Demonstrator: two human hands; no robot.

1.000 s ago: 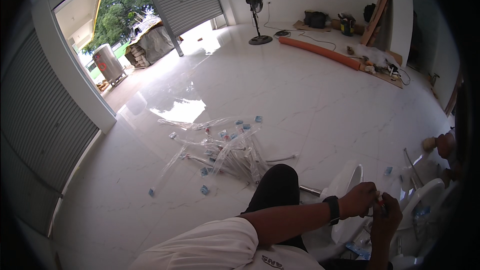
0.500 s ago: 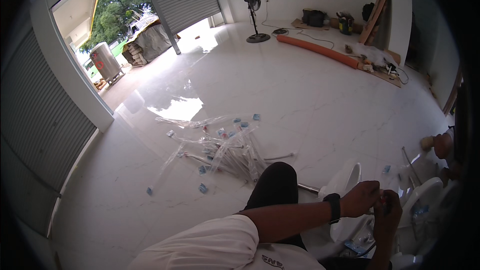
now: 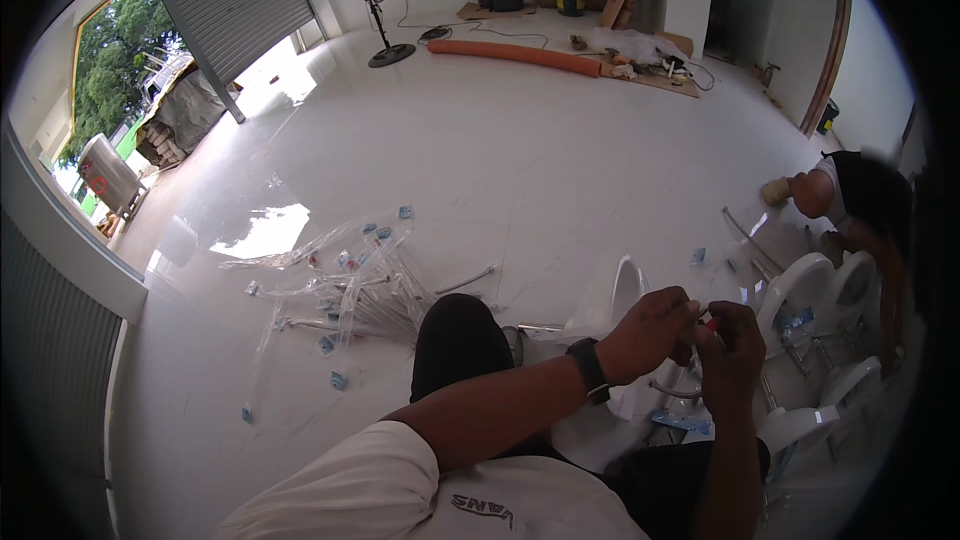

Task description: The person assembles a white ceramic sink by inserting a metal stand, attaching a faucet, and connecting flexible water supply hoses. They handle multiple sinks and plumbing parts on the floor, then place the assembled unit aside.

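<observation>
My left hand (image 3: 648, 332), with a dark watch on the wrist, is closed, its fingertips pinching a small thing I cannot make out. Close against it, my right hand (image 3: 733, 348) has its fingers curled round a small red piece (image 3: 712, 324), mostly hidden by the fingers. Just below both hands, a curved silvery hose (image 3: 676, 392) shows; whether it joins the red piece I cannot tell. Behind and beneath the hands stands a white ceramic fixture (image 3: 627, 285) with an oval rim. A blue-printed packet (image 3: 682, 422) lies below them.
Several white ceramic fixtures (image 3: 795, 285) stand at the right, near another person's leg (image 3: 815, 192). Clear-bagged flexible hoses (image 3: 375, 305) lie heaped left of my knee (image 3: 460, 345). Farther off are an orange roll (image 3: 515, 57), a standing fan (image 3: 376, 10) and a half-raised shutter (image 3: 225, 0).
My view has swung right, so the room shifts left and more of the other person shows. My hands stay together at the small red piece, with the fingers slightly rearranged.
</observation>
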